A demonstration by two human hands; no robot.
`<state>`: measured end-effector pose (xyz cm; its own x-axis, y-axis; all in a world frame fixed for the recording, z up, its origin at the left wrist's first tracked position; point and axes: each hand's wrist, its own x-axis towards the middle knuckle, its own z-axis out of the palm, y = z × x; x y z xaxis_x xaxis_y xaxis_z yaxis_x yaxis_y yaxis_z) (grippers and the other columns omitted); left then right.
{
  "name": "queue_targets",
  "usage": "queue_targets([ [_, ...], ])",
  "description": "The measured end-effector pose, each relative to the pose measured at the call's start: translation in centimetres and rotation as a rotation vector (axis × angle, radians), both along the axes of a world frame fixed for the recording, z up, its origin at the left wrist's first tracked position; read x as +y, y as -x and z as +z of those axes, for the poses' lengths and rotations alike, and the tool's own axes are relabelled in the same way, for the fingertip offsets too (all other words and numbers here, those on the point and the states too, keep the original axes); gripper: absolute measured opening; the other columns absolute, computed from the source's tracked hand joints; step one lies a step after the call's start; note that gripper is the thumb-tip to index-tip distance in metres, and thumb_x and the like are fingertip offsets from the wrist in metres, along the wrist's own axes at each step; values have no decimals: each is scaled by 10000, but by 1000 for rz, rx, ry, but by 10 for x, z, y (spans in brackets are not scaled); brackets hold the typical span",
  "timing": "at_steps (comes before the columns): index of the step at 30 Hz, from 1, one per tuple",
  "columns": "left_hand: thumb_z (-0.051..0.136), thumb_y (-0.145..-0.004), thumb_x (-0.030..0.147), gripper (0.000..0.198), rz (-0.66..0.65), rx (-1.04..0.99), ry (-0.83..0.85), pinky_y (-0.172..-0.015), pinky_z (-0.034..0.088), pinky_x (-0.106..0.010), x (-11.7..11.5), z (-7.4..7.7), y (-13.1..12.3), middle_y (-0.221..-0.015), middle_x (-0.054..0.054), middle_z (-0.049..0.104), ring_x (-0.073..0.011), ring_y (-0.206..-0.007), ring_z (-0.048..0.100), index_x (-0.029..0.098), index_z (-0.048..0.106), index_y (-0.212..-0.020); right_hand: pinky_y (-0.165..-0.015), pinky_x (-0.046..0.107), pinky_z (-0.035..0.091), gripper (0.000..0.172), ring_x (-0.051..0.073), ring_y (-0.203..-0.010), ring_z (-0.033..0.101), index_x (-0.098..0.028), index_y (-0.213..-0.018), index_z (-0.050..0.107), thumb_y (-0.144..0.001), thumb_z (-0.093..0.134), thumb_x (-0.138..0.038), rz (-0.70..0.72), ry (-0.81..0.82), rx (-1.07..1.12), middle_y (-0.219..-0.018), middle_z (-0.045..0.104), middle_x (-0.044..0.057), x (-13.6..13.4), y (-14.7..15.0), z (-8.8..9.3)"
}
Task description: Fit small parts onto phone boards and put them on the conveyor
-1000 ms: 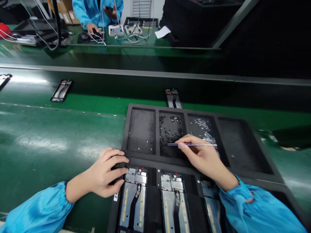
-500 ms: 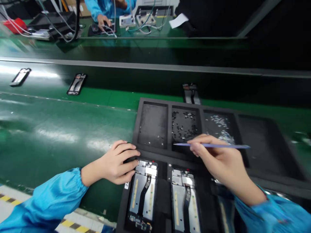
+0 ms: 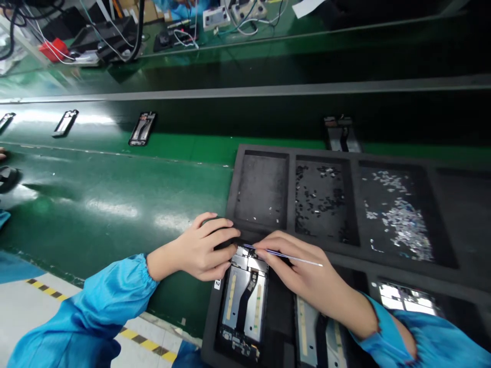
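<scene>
My right hand [image 3: 310, 266] pinches a thin purple pointed stick [image 3: 303, 260]. The stick's tip is at the top end of an opened phone [image 3: 251, 306], whose metal plate and black ribbon cable are exposed. That phone lies in the left slot of a black foam tray [image 3: 291, 199]. Curled loosely over the tray's left edge, my left hand [image 3: 203, 250] has its fingers apart, with fingertips at the phone's upper left corner. A second opened phone [image 3: 307, 327] lies in the tray, partly under my right forearm.
Tray compartments contain small black pieces [image 3: 322, 197] and small shiny pieces [image 3: 406, 225]. Beyond the tray, opened phones [image 3: 142, 129] lie spaced along a green strip. Across from me are cables, a red container [image 3: 54, 49] and part of another person's blue sleeve [image 3: 178, 9].
My right hand has moved left from over the compartment of black pieces, bringing the stick's tip to the left phone's top. My left hand stays at the same corner. The view has shifted.
</scene>
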<state>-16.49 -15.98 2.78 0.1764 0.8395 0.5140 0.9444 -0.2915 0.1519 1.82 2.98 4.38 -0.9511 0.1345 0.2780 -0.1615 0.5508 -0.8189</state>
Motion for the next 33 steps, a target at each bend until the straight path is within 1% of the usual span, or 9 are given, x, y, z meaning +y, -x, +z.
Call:
queue_targets([
  [4,515,-943,305,257,-1,10,2,-1114,361,-501,0,0,0,-1196,-109,710,-295,-1218,565,179,721,-1031,-741,259,537,138,141,-824,665,-201,-1074,648,-1026,569,-99,21,0,7,-950,682,35,-1,0,-1],
  [11,464,-967,319,328,-2,29,57,-1115,348,-508,0,1,0,-1221,-126,690,-303,-1235,548,171,717,-1115,-721,261,539,119,140,-794,662,-199,-1076,655,-1031,569,-129,59,-18,10,-931,681,35,0,2,-1],
  [13,462,-968,323,329,0,40,74,-1113,345,-519,0,1,0,-1232,-136,680,-314,-1236,545,170,719,-1106,-699,259,542,114,141,-773,670,-199,-1064,662,-1027,572,-139,-1,-21,19,-915,686,35,0,2,2],
  [17,480,-962,316,323,-1,67,81,-1119,342,-536,0,2,-2,-1240,-144,674,-316,-1205,557,158,717,-1115,-607,265,532,115,163,-729,697,-225,-949,681,-1017,589,-208,-209,-34,-38,-854,717,26,2,-4,9],
  [22,520,-925,267,266,-22,75,39,-1109,376,-507,0,2,-3,-1120,-111,714,-279,-1119,586,152,715,-1065,-454,264,487,100,153,-513,640,-232,-907,661,-967,627,-306,-427,60,-183,-697,701,-1,-2,-15,15],
  [24,527,-909,250,251,-22,78,41,-1106,374,-512,0,2,-3,-1122,-115,715,-283,-1118,586,155,714,-1048,-413,253,456,100,145,-466,615,-237,-880,633,-936,651,-318,-462,82,-206,-639,675,-16,-6,-16,14],
  [29,495,-924,256,296,-11,74,67,-1121,355,-516,1,3,-3,-1165,-117,707,-278,-1137,578,166,708,-1108,-352,247,343,196,106,-343,479,-253,-769,573,-918,662,-344,-479,30,-199,-493,535,-72,-10,-13,8],
  [31,492,-931,269,303,-2,68,86,-1121,353,-518,1,4,-3,-1176,-114,703,-281,-1143,573,175,709,-1121,-350,246,336,213,108,-329,471,-255,-757,563,-918,660,-356,-470,38,-215,-452,496,-83,-10,-13,7],
  [33,493,-935,280,300,10,60,101,-1118,349,-530,1,4,-3,-1192,-117,696,-293,-1155,566,180,712,-1115,-354,246,347,219,111,-328,483,-253,-757,564,-920,656,-365,-464,55,-235,-452,511,-78,-10,-14,5],
])
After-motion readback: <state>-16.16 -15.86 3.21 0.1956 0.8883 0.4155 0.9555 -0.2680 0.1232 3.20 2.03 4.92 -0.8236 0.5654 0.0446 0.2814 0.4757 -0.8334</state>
